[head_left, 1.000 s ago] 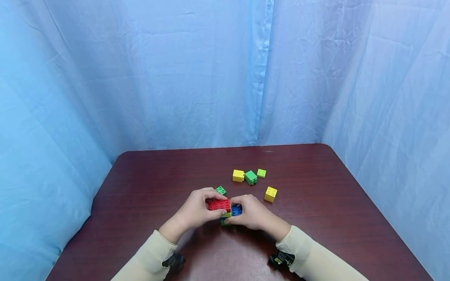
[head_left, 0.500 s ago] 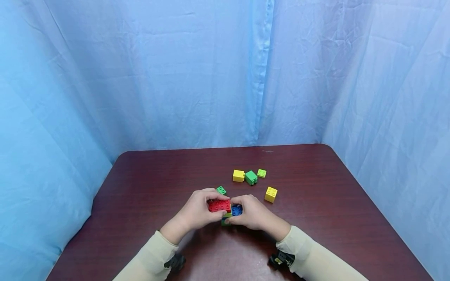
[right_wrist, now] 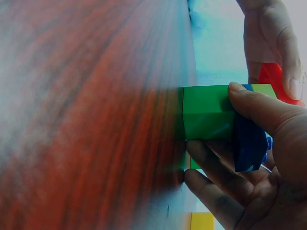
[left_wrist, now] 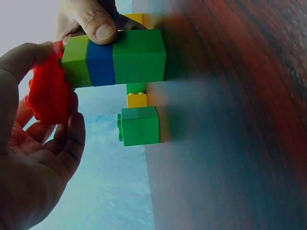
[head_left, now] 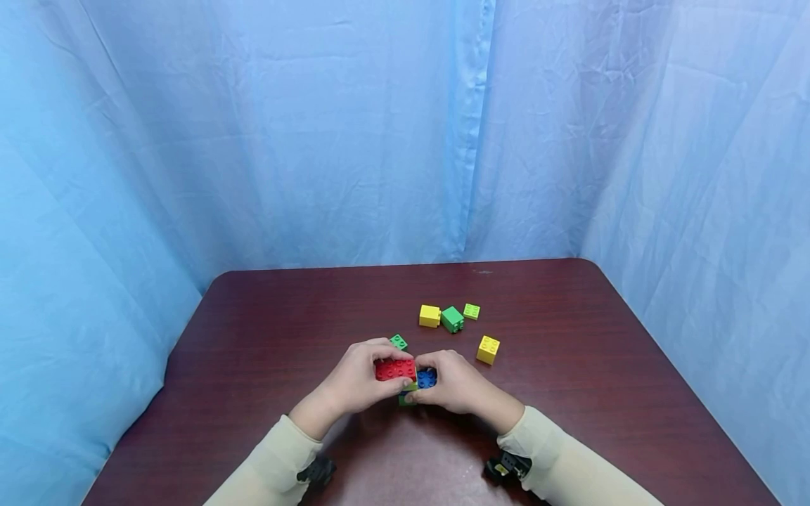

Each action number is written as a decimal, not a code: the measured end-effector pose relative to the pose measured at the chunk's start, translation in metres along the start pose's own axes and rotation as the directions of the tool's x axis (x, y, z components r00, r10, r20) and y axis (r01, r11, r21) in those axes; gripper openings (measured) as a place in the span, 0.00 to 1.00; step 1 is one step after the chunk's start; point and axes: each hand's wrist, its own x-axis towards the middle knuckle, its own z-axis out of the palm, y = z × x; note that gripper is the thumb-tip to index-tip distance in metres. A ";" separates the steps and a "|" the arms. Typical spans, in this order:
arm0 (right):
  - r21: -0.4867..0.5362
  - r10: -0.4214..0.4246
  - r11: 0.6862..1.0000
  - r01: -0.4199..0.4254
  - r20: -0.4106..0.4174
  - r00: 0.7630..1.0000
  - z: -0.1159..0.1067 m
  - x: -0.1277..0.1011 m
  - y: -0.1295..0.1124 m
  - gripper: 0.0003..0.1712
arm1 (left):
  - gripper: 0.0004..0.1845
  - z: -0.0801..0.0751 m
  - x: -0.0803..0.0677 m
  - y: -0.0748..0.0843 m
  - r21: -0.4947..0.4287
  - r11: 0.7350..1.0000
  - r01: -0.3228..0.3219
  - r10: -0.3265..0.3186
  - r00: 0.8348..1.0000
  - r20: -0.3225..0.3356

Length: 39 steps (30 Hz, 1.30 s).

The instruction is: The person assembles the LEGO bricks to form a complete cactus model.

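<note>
My left hand [head_left: 352,383] holds the red brick [head_left: 395,369] w/ fingers curled over its far edge & thumb on the near side; the brick sits at the top of a small stack [left_wrist: 115,63] near the middle of the counter [head_left: 266,330]. In the left wrist view the red brick looks tilted at the stack's top end, not seated flat, tho I can't tell for sure. The stack shows green at the base, then blue, then lime green.

My right hand [head_left: 457,385] grips the stack from the other side: thumb across the green base brick [right_wrist: 207,112], fingers wrapped round the far side, by the blue brick [head_left: 426,379]. So both grips are closed on bricks, left on red, right on the stack.

Base of the stack rests on the counter. Just behind my left hand lies a small green brick [head_left: 398,342]. Further back, a yellow brick [head_left: 429,316], a green brick [head_left: 452,319] & a lime plate [head_left: 471,311] sit close together; another yellow brick [head_left: 487,349] lies apart to the right. Blue curtain [head_left: 380,126] all round.
</note>
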 end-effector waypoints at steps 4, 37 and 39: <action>-0.004 0.003 1.000 -0.003 -0.002 1.000 0.000 0.000 0.001 0.19 | 0.17 0.000 0.001 0.001 0.005 1.000 -0.014 0.014 1.000 0.002; -0.005 -0.001 1.000 0.001 0.009 1.000 0.001 0.002 0.001 0.19 | 0.16 -0.004 0.006 0.001 0.031 0.997 0.073 -0.075 0.996 0.055; -0.008 0.000 1.000 0.000 0.007 1.000 0.001 0.002 0.001 0.18 | 0.16 -0.004 0.006 0.002 0.027 0.996 0.085 -0.087 0.994 0.063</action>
